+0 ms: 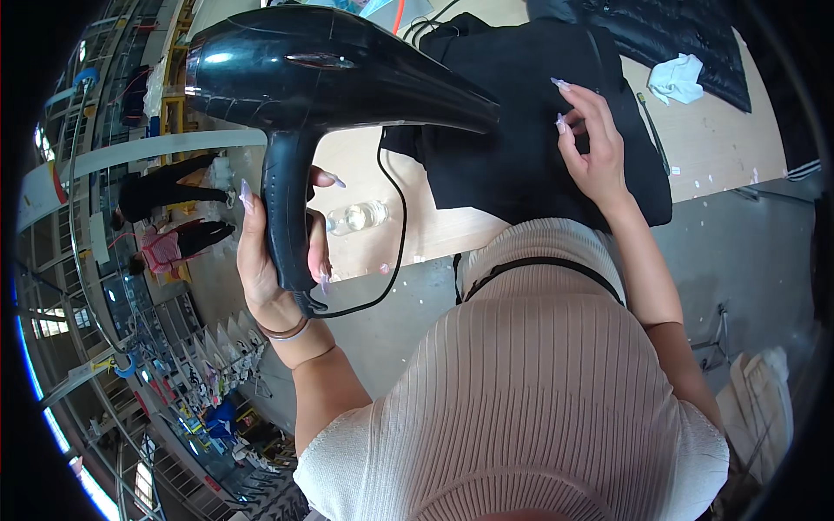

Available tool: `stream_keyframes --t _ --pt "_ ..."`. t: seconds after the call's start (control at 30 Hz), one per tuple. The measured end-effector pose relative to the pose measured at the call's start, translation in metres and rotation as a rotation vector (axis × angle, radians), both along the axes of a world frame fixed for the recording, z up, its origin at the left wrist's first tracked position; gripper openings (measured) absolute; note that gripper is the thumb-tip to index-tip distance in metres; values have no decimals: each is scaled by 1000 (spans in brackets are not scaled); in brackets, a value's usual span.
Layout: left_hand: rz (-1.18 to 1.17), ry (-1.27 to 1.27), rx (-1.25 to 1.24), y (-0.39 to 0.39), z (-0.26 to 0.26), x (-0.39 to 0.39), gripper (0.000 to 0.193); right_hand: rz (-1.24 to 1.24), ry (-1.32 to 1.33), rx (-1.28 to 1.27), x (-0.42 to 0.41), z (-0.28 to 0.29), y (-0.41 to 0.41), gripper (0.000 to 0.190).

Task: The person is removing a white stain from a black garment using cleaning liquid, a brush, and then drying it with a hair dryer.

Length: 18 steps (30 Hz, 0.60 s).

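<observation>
My left hand (264, 254) is wrapped around the handle of a black hair dryer (293, 71). The dryer's narrow nozzle points right, over a black fabric garment (521, 78) that lies on the light wooden table (723, 143). Over the garment's right part is my right hand (593, 143), its fingers bent and apart with nothing between them; whether the fingertips touch the cloth I cannot tell. From the dryer's handle a black cord (399, 254) loops down and back up across the table edge.
A clear plastic bottle (358, 217) lies near the table's front edge. To the right are a small brush (651, 133), a crumpled white cloth (676, 78) and a black quilted jacket (671, 36). Two people stand farther off at left, near racks. Pale fabric (756, 410) hangs at lower right.
</observation>
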State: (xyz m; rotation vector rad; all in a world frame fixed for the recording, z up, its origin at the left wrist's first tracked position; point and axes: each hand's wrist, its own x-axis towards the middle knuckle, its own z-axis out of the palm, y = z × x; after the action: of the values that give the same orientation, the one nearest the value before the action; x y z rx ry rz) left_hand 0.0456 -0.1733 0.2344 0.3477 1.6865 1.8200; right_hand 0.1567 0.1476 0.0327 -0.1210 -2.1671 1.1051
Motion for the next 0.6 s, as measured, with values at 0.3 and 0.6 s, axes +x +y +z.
stream_keyframes --t 0.3,0.6 --pt "100 123 -129 10 0 19 73 391 52 -148 -28 48 -28 68" --pt "-102 90 -164 24 8 26 79 418 30 -328 -54 60 -56 73"
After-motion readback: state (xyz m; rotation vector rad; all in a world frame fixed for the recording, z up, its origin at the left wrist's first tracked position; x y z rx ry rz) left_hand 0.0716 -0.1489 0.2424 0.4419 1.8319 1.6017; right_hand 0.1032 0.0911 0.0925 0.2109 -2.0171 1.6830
